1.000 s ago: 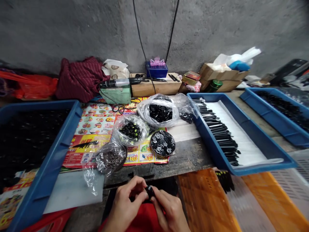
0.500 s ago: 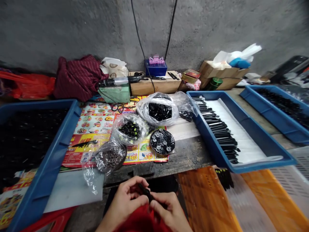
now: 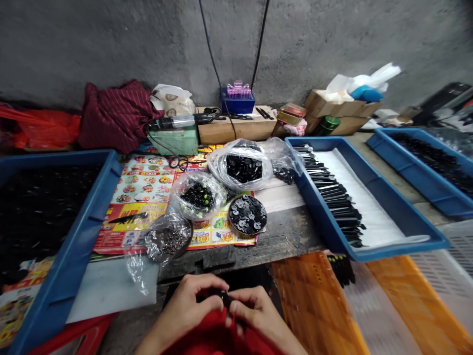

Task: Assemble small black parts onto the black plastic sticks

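Note:
At the bottom centre, my left hand (image 3: 197, 301) grips a small black part (image 3: 223, 296) between thumb and fingers. My right hand (image 3: 251, 306) pinches the other end of the same part; its exact shape is mostly hidden. Beyond my hands lie a round dish of black discs (image 3: 247, 215), a plastic-lined bowl of small screws (image 3: 170, 240), a bag of black and green pieces (image 3: 198, 195) and a larger bag of black pieces (image 3: 244, 168). On the right, a blue tray (image 3: 401, 254) holds a row of long black parts on white sheeting.
Another blue tray (image 3: 79, 241), full of black parts, stands at the left. A third blue tray (image 3: 414, 170) is at the far right. Orange crates (image 3: 314, 301) sit at the lower right. A wooden box (image 3: 236, 129) and a maroon cloth (image 3: 114, 116) line the wall.
The black part has turned in my fingers and shows less of its length. My right hand has shifted slightly, with its fingers closer to my left. The whole view has moved a little.

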A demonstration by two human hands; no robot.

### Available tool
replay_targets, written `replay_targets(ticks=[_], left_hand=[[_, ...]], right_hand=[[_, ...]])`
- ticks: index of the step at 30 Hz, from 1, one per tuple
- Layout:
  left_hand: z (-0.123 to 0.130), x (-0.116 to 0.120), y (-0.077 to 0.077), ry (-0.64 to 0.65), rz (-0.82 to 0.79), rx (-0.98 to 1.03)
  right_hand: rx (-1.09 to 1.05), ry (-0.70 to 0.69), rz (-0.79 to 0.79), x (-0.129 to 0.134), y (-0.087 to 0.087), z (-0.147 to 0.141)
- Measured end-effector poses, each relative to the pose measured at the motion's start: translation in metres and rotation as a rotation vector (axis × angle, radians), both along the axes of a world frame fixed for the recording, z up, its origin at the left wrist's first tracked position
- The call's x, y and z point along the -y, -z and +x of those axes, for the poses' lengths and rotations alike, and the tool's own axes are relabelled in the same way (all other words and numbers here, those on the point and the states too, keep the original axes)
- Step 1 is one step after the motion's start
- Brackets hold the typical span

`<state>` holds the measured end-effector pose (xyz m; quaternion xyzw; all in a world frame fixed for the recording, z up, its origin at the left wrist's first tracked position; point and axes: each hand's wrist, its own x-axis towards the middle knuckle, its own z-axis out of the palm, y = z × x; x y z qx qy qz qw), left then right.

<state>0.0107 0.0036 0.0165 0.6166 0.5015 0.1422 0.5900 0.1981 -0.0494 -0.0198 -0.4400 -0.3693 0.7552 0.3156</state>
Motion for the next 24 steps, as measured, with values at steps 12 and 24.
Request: replay_targets(ticks=[12,24], left_hand=[[0.001,-0.004,-0.004,0.321,0.235,0.002],[0.000,-0.005,0.000,0.221,0.284,-0.076]], right_hand=[[-0.040,-0.116,-0.102,0.003,-0.001,0.011],[-0.036,-0.096,-0.099,-0.003,-0.001,0.023]])
